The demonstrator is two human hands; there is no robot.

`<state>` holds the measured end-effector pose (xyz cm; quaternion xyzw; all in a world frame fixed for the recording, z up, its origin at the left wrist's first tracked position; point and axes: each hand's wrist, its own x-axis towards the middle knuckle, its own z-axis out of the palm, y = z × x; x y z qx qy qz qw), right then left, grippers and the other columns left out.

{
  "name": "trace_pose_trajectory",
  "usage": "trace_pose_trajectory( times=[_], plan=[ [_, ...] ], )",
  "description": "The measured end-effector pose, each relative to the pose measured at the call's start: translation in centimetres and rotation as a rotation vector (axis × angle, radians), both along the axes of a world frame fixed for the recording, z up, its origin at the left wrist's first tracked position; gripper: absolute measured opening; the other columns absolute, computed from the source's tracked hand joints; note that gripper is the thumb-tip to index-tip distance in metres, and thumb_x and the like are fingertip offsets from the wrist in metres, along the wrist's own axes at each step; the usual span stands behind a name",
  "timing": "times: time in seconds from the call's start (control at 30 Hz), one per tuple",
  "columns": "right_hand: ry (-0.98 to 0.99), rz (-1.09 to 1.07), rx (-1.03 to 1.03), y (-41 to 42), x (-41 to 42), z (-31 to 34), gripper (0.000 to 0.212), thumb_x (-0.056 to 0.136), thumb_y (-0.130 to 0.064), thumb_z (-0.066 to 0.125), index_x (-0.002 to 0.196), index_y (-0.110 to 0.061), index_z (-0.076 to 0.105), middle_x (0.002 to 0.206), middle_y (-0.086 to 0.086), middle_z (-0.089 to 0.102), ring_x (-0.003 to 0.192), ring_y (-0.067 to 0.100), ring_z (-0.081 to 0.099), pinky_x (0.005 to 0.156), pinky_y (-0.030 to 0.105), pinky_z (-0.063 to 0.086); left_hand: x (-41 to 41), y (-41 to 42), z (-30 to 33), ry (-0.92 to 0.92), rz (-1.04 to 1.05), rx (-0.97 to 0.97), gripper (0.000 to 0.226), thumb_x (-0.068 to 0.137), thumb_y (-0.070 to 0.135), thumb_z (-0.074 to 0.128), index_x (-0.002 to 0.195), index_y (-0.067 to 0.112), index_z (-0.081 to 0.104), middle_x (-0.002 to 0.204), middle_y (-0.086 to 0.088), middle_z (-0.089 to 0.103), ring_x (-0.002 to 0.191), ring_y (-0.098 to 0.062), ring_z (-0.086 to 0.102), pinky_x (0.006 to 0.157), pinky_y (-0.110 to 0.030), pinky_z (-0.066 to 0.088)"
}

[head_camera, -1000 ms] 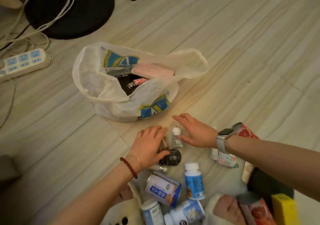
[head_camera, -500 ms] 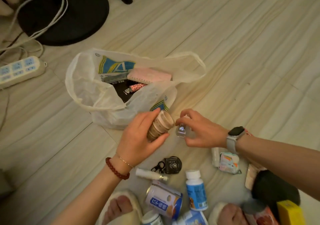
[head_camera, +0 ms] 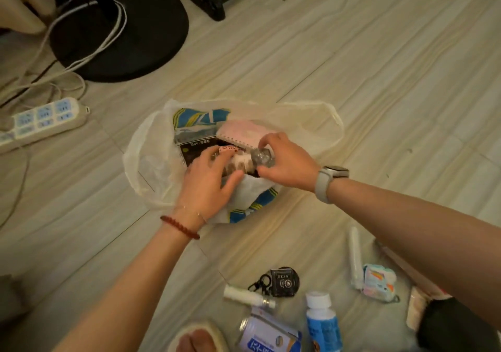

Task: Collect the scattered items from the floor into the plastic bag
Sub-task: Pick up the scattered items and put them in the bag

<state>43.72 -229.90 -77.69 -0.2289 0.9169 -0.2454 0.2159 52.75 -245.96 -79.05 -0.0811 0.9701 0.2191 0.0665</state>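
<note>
The white plastic bag (head_camera: 146,167) lies open on the floor with a pink notebook (head_camera: 241,132) and a dark packet inside. Over its mouth, my left hand (head_camera: 208,186) holds a beige patterned roll (head_camera: 238,163). My right hand (head_camera: 287,161) grips a small clear glass bottle (head_camera: 261,157) just beside it. On the floor near me lie a black keychain (head_camera: 282,282), a small white tube (head_camera: 246,298), a white-and-blue can (head_camera: 271,338), a blue pill bottle (head_camera: 322,324), a white stick (head_camera: 355,254) and a colourful pouch (head_camera: 378,279).
A white power strip (head_camera: 46,119) with cables lies at the left. A black round fan base (head_camera: 122,28) stands behind it, and a black rack foot (head_camera: 217,12) at the top. A dark bundle (head_camera: 455,327) and my slippered foot (head_camera: 198,339) sit at the bottom.
Both hands picked up their items from the floor pile and moved forward over the bag's opening. The roll and the glass bottle now sit inside the bag's mouth, still held.
</note>
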Motion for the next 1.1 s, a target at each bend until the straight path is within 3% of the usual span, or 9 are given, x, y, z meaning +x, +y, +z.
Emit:
trace_pose_trajectory(
  times=[0.17,0.4,0.5,0.6,0.67,0.73,0.83,0.97,1.1],
  plan=[
    [0.035,0.232,0.145,2.1,1.7,-1.0,0.044,0.077,-0.035,0.061,0.117,-0.019,0.049,0.125,0.007,0.047,0.105,0.027,0.051,0.084,0.039,0.047,4.1,0.6,-1.8,0.101,-0.252,-0.341,0.059,0.076,0.066,0.033,0.126,0.037,0.045,0.148,-0.01,0.024,0.133,-0.037,0.016,0.098,-0.07,0.008],
    [-0.111,0.0,-0.22,2.6,2.8,-1.0,0.032,0.088,-0.016,0.054,0.119,-0.009,0.048,0.124,0.011,0.044,0.104,0.022,0.058,0.091,0.036,0.049,3.6,1.5,-1.1,0.314,-0.267,-0.096,0.026,0.084,0.031,0.046,0.075,0.015,0.064,0.097,-0.008,0.066,0.104,-0.022,0.045,0.106,-0.052,0.03],
    [0.003,0.189,-0.12,3.8,3.5,-0.6,0.035,0.094,-0.025,0.043,0.127,-0.013,0.044,0.13,0.008,0.048,0.115,0.023,0.053,0.101,0.045,0.041,3.9,1.6,0.9,0.297,-0.046,0.2,0.021,0.088,0.03,0.04,0.087,0.015,0.055,0.073,-0.008,0.063,0.066,-0.021,0.056,0.062,-0.039,0.05],
    [0.17,0.426,0.209,5.2,3.1,-1.3,0.041,0.096,-0.028,0.039,0.135,-0.016,0.037,0.139,0.005,0.045,0.132,0.02,0.038,0.117,0.043,0.012,4.1,0.9,1.7,0.403,-0.004,0.195,0.013,0.088,0.033,0.035,0.089,0.023,0.044,0.063,-0.006,0.061,0.047,-0.018,0.052,0.044,-0.026,0.04],
    [0.231,0.402,0.235,5.4,2.3,-1.1,0.03,0.096,-0.022,0.038,0.123,-0.013,0.048,0.125,0.008,0.055,0.121,0.025,0.048,0.112,0.04,0.02,4.2,0.5,1.9,0.454,0.0,0.201,0.009,0.088,0.031,0.038,0.089,0.024,0.044,0.064,-0.005,0.061,0.054,-0.015,0.05,0.049,-0.023,0.039],
    [0.325,0.328,0.145,5.2,1.5,0.0,0.018,0.093,-0.013,0.043,0.105,-0.008,0.057,0.101,0.013,0.063,0.094,0.033,0.059,0.082,0.042,0.043,4.2,0.3,2.5,0.521,0.027,0.215,0.007,0.089,0.026,0.041,0.09,0.022,0.047,0.068,-0.005,0.062,0.066,-0.013,0.049,0.055,-0.022,0.041],
    [0.582,0.227,0.02,4.8,0.1,2.9,0.015,0.086,-0.017,0.045,0.094,-0.011,0.057,0.08,0.011,0.061,0.064,0.03,0.058,0.047,0.027,0.031,3.7,-0.2,4.3,0.65,0.111,0.226,0.005,0.089,0.021,0.044,0.089,0.02,0.049,0.071,0.002,0.056,0.065,-0.006,0.046,0.059,-0.011,0.04],
    [0.709,0.238,-0.106,4.4,-0.4,4.7,0.017,0.082,-0.018,0.043,0.09,-0.009,0.056,0.072,0.013,0.058,0.056,0.028,0.053,0.047,0.024,0.029,3.1,-1.1,6.0,0.695,0.14,0.194,0.01,0.088,0.022,0.047,0.087,0.016,0.055,0.069,0.002,0.055,0.063,-0.003,0.045,0.059,-0.01,0.04],
    [0.662,0.363,0.115,7.0,0.4,2.0,0.017,0.074,-0.002,0.065,0.087,-0.013,0.062,0.067,0.007,0.06,0.06,0.029,0.057,0.06,0.032,0.043,4.3,-0.5,4.2,0.437,-0.014,0.029,0.029,0.087,0.033,0.043,0.084,0.014,0.065,0.071,-0.001,0.067,0.059,-0.016,0.059,0.052,-0.026,0.047]
  ],
)
